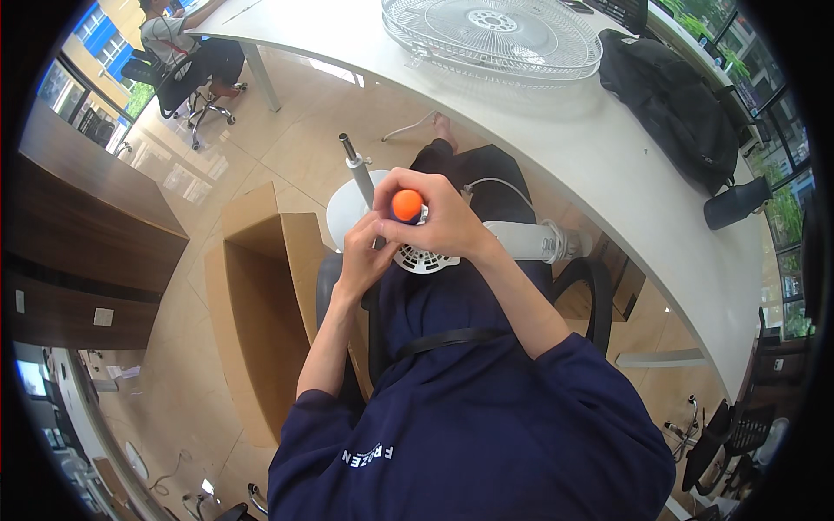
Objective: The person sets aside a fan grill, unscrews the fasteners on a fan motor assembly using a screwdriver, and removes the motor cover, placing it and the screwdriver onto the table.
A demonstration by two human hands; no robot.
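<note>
Upright screwdriver [407, 207], right hand [443, 221] gripping

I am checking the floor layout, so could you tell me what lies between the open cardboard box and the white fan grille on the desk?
In the head view, the hands with an orange-capped tool over a white fan part sit between the cardboard box and the fan grille.

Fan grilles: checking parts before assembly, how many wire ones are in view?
1: the white wire fan grille lies flat on the white table, beside a black backpack. Others may be hidden.
</note>
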